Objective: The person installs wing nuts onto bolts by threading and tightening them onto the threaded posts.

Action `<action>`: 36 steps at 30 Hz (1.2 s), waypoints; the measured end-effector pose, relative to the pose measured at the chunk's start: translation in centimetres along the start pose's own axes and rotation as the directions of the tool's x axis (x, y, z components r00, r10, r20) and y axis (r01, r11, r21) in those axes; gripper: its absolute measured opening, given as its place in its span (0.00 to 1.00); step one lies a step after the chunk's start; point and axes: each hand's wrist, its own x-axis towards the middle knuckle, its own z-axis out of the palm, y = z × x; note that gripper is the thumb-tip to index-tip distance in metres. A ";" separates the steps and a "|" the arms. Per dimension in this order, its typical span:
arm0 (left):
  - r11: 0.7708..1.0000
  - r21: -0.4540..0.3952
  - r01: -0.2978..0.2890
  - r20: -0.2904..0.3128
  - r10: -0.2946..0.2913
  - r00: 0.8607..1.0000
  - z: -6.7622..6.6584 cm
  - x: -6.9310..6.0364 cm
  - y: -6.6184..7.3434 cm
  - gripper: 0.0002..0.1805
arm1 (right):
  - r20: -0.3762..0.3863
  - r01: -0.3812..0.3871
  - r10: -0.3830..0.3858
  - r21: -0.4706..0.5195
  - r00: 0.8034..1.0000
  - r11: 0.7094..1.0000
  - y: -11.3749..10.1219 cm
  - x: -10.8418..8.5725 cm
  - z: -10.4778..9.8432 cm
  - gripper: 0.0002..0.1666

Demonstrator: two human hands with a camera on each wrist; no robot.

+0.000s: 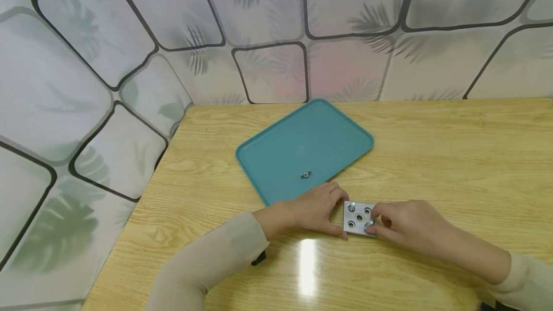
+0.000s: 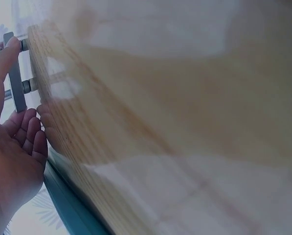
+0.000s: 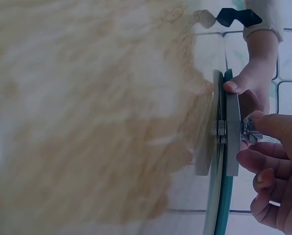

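Note:
A square metal plate (image 1: 360, 228) with several holes lies near the front of the table. My left hand (image 1: 313, 208) grips its left side, thumb at the near corner and fingers at the far one. A bolt (image 1: 352, 207) stands up through the plate's far-left hole. At the near-right corner my right hand (image 1: 410, 222) pinches a shiny wing nut (image 3: 251, 128) on another bolt, between thumb and forefinger. In the left wrist view, bolt heads (image 2: 27, 86) under the plate (image 2: 16, 78) hold it off the table. A loose wing nut (image 1: 306, 174) rests on the tray.
The teal tray (image 1: 298, 138) lies at an angle behind my left hand. The wooden table (image 1: 466, 157) runs up to a patterned wall covering (image 1: 272, 76) at the back and left.

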 end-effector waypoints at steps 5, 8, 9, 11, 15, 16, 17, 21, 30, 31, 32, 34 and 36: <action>1.000 0.003 0.005 0.008 -0.005 1.000 0.0 0.0 0.0 0.38 | 0.031 0.014 -0.014 0.014 0.999 1.000 0.0 -0.1 -0.1 0.11; 1.000 0.003 0.010 0.013 -0.010 1.000 0.0 0.0 0.0 0.38 | 0.052 0.029 -0.030 0.028 0.998 0.999 0.0 -0.3 -0.3 0.09; 1.000 0.002 0.012 0.014 -0.012 1.000 0.0 0.0 0.0 0.38 | 0.052 0.044 -0.045 0.032 0.998 0.999 0.0 -0.3 -0.3 0.09; 1.000 0.001 0.014 0.014 -0.014 1.000 0.0 0.0 0.0 0.38 | 0.046 0.074 -0.075 0.030 0.996 0.997 -0.1 -0.3 -0.4 0.09; 1.000 -0.004 0.011 0.012 -0.011 1.000 0.0 0.0 0.0 0.38 | 0.037 0.111 -0.112 0.016 0.993 0.994 -0.2 -0.3 -0.4 0.12; 1.000 -0.007 0.010 0.011 -0.010 1.000 0.0 -0.1 0.0 0.38 | 0.047 0.098 -0.098 0.018 0.994 0.995 -0.2 -0.2 -0.4 0.12; 1.000 -0.005 0.009 0.010 -0.009 1.000 0.0 0.0 0.0 0.38 | 0.055 0.082 -0.083 0.018 0.995 0.996 -0.2 -0.2 -0.4 0.12; 1.000 -0.005 0.007 0.008 -0.007 1.000 -0.1 0.0 0.0 0.38 | 0.090 -0.012 0.011 0.011 0.996 1.000 -0.3 -0.1 -0.4 0.10; 1.000 0.002 0.015 0.013 -0.015 1.000 -0.1 0.0 0.1 0.39 | 0.025 -0.022 0.023 -0.025 0.999 0.999 0.0 0.0 -0.2 0.15; 1.000 0.001 0.015 0.015 -0.015 1.000 -0.1 0.0 0.1 0.39 | 0.024 -0.014 0.014 -0.023 1.000 1.000 0.1 0.0 -0.2 0.14; 1.000 -0.001 0.015 0.015 -0.015 1.000 -0.1 0.0 0.1 0.39 | 0.023 -0.006 0.007 -0.021 1.000 1.000 0.1 0.0 -0.2 0.13; 1.000 -0.003 0.016 0.016 -0.016 1.000 -0.1 0.0 0.1 0.39 | 0.026 0.003 -0.003 -0.018 1.000 1.000 0.1 -0.1 -0.3 0.12; 1.000 -0.001 0.016 0.017 -0.016 1.000 -0.1 0.0 0.1 0.39 | 0.037 0.002 -0.002 -0.013 0.999 1.000 0.1 -0.2 -0.4 0.11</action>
